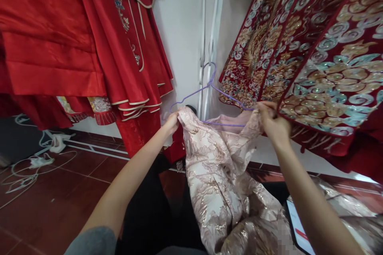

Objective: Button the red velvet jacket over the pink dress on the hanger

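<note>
A pale pink brocade dress (209,167) with a metallic sheen hangs between my hands, its lower part spread over my lap. My left hand (172,122) pinches the dress at its left shoulder. The right shoulder is gripped by my right hand (273,123), close to the end of a purple wire hanger (211,83). The hanger's hook is at the white metal uprights against the wall, and its bottom bar passes in front of the dress's open neckline. Whether the hanger's ends sit inside the shoulders is hard to make out.
Red garments (125,47) hang at the left, and a red embroidered skirt (299,59) hangs at the right. White cables (30,163) lie on the tiled floor (80,191). A phone (299,227) rests under my right forearm, near more shiny fabric (344,203).
</note>
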Demonstrator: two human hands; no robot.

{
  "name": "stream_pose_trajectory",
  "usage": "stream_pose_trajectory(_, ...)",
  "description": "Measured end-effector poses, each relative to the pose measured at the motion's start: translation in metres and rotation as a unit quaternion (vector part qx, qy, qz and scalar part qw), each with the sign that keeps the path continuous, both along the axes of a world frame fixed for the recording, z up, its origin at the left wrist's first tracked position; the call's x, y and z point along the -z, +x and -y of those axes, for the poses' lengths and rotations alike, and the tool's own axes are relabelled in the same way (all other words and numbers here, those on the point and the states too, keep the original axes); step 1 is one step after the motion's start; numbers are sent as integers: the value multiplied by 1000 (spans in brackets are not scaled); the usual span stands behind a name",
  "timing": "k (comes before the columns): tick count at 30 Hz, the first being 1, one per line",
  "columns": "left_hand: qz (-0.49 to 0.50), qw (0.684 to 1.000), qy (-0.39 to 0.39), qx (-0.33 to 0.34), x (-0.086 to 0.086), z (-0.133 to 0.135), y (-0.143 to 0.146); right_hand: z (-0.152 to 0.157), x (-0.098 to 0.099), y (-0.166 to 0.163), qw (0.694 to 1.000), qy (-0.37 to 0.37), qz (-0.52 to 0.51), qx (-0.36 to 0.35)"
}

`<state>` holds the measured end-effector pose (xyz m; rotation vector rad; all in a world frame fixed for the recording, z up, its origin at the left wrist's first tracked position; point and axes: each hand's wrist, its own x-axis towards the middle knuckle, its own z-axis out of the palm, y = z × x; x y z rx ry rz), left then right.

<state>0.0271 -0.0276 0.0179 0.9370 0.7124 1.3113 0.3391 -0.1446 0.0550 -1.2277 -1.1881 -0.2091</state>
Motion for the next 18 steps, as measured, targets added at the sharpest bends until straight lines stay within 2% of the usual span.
stream_pose_trajectory(3, -2, 999, -34, 7, 2, 9, 9, -20, -15, -17, 996, -27, 76, -46)
stream_pose_trajectory(5, -1, 999, -41, 8, 1, 12, 13, -31, -18, -22, 995, -67, 75, -25)
stream_pose_trajectory(8, 6, 1000, -17, 11, -5, 11, 11, -41, -13, -17, 988, -123, 84, 25)
stream_pose_trajectory(11, -13, 1000, 1, 17, -11, 6, -6, -45, -5, -7, 981, -156, 109, 22)
stream_pose_trajectory(13, -49, 998, 17, -26, -10, 4, -24, -46, -3, -1, 982, -149, 117, 13)
stream_pose_trajectory(16, -107, 979, 69, -158, 0, 4, -52, -47, -5, 5, 984, -127, 124, 12)
stream_pose_trajectory(18, -138, 963, 72, -221, 8, 6, -67, -48, -7, 6, 984, -126, 127, 15)
